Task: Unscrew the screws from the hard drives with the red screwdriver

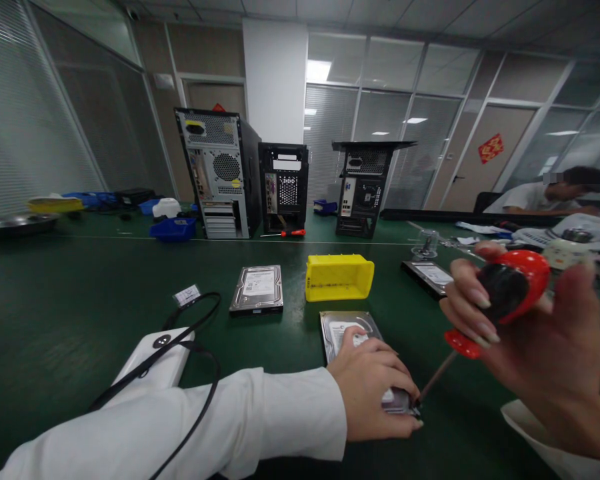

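My left hand (377,387) lies over a silver hard drive (333,327), its fingers wrapped round the near right corner and pressing it to the green table. My right hand (535,333) grips a screwdriver with a fat red and black handle (523,280). Its shaft slants down to the left, and the tip meets the drive's near right corner beside my left fingertips. Whether a screw sits under the tip is too small to tell. Farther off, a second hard drive (257,289) rests label up, left of a yellow plastic bin (340,278).
Three computer cases (225,173) stand along the back, with a red screwdriver (293,233) before them. Another hard drive (427,277) lies behind my right hand. A white phone-like device (155,363) with a black cord is by my left sleeve. A person (550,193) sits far right.
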`<state>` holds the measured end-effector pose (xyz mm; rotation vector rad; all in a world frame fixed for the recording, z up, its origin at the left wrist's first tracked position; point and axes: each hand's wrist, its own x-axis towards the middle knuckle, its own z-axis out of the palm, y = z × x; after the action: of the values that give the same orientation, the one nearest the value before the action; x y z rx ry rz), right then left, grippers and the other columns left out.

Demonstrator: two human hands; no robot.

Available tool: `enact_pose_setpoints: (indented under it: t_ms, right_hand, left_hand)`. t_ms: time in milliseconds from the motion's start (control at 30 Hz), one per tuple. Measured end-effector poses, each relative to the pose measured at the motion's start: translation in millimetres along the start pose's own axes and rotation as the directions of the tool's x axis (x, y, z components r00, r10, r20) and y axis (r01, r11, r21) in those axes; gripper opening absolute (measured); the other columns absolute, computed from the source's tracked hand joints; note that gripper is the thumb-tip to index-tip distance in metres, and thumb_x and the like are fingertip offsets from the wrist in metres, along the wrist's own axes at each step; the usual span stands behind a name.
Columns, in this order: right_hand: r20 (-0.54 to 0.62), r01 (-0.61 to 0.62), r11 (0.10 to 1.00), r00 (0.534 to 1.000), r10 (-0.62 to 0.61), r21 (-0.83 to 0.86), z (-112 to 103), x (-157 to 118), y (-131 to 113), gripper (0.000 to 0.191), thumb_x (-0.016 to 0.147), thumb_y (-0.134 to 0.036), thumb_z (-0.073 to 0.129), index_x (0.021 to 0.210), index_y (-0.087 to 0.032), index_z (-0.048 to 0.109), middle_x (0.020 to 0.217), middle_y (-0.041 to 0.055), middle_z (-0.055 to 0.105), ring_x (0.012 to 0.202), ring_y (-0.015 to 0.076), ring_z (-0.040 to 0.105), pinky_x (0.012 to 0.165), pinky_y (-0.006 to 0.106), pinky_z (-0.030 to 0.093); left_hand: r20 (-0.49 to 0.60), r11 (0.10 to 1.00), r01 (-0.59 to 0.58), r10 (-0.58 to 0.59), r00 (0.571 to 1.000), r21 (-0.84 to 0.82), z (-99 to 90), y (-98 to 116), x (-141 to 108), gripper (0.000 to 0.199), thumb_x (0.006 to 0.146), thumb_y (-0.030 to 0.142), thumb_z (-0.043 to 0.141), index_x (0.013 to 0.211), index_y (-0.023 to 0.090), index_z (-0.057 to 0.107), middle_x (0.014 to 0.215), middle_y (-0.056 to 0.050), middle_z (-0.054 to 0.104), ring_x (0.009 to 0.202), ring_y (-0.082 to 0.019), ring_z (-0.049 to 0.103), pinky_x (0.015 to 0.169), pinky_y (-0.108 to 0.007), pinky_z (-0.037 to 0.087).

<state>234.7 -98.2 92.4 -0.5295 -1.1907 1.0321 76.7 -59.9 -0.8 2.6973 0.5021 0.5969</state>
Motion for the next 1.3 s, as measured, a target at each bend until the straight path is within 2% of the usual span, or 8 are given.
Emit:
enact_pose_setpoints:
  t_ms: [133,367,500,667,767,1033,1200,1300]
  right_hand:
    - [0.021,0.000,1.000,1.000,0.000,-0.013,1.2,0.0,-1.7,0.036,0.085,-0.052,0.038,0.094,-0.022,0.057,0.067,0.0005,0.040,0.042,0.0097,0.040,0.036,0.024,0.034]
    - [-0.055,0.003,0.999,0.998,-0.005,-0.033,2.8,1.3,-1.6,0.030,0.070,-0.046,0.063,0.085,-0.021,0.054,0.074,0.0001,0.043,0.047,0.0094,0.045,0.036,0.023,0.039]
    - [-0.022,-0.010,1.000,1.000,0.011,0.013,0.9,0.7,-0.8,0.023,0.073,-0.037,0.063,0.087,-0.023,0.052,0.064,-0.0036,0.040,0.037,0.0054,0.036,0.031,0.018,0.032]
    - [-0.014,0.010,1.000,1.000,-0.010,0.013,-0.3,-0.6,-0.2,0.039,0.080,-0.057,0.047,0.098,-0.024,0.055,0.063,-0.0020,0.039,0.038,0.0071,0.035,0.033,0.020,0.032]
    - [0.016,0.011,1.000,1.000,-0.011,-0.010,1.0,0.0,-0.6,0.037,0.085,-0.050,0.036,0.098,-0.023,0.057,0.066,0.0006,0.041,0.042,0.0100,0.040,0.035,0.023,0.034]
    - [-0.075,0.012,1.000,0.997,-0.013,-0.018,1.6,0.5,-1.3,0.031,0.067,-0.041,0.067,0.085,-0.021,0.054,0.075,0.0004,0.044,0.048,0.0088,0.045,0.037,0.021,0.040]
    - [-0.021,0.016,1.000,1.000,-0.016,0.022,-3.0,0.5,1.4,0.030,0.074,-0.047,0.061,0.092,-0.024,0.053,0.061,-0.0039,0.036,0.036,0.0057,0.032,0.030,0.019,0.029]
    - [-0.010,0.023,1.000,1.000,-0.023,0.012,-3.0,0.4,1.0,0.042,0.078,-0.059,0.048,0.098,-0.023,0.055,0.063,-0.0014,0.039,0.039,0.0084,0.037,0.032,0.021,0.032]
  left_hand:
    - [-0.014,1.000,-0.005,0.005,1.000,-0.007,0.7,-0.8,-0.3,0.024,0.073,0.045,0.066,0.088,0.026,0.065,0.103,0.005,0.068,0.109,-0.023,0.052,0.089,-0.045,0.021]
    - [-0.022,1.000,-0.018,0.018,1.000,0.004,0.8,-1.2,-0.9,0.025,0.074,0.046,0.065,0.089,0.027,0.065,0.103,0.003,0.068,0.108,-0.023,0.052,0.091,-0.045,0.021]
    - [-0.012,1.000,-0.004,0.004,1.000,-0.007,0.7,-0.6,-1.0,0.025,0.073,0.046,0.066,0.089,0.027,0.065,0.103,0.004,0.068,0.109,-0.023,0.051,0.091,-0.046,0.021]
    - [-0.027,1.000,-0.006,0.005,1.000,-0.019,3.1,-1.7,-0.7,0.024,0.072,0.045,0.067,0.088,0.027,0.064,0.102,0.005,0.068,0.109,-0.022,0.051,0.091,-0.045,0.021]
    - [-0.052,0.999,-0.022,0.021,0.998,-0.025,5.7,-3.5,-0.7,0.025,0.071,0.046,0.068,0.087,0.026,0.064,0.100,0.005,0.068,0.107,-0.021,0.052,0.090,-0.044,0.022]
    - [-0.066,0.999,-0.029,0.027,0.997,-0.029,6.8,-4.1,-1.9,0.024,0.071,0.045,0.069,0.087,0.026,0.064,0.099,0.006,0.068,0.107,-0.022,0.052,0.089,-0.046,0.021]
    - [-0.064,0.999,-0.024,0.022,0.998,-0.031,6.1,-3.4,-1.9,0.025,0.071,0.044,0.070,0.087,0.026,0.064,0.099,0.006,0.068,0.106,-0.022,0.052,0.089,-0.046,0.021]
    - [-0.062,0.999,-0.017,0.015,0.998,-0.030,5.3,-3.1,-1.3,0.024,0.071,0.044,0.069,0.087,0.026,0.064,0.099,0.005,0.068,0.106,-0.022,0.053,0.089,-0.046,0.021]
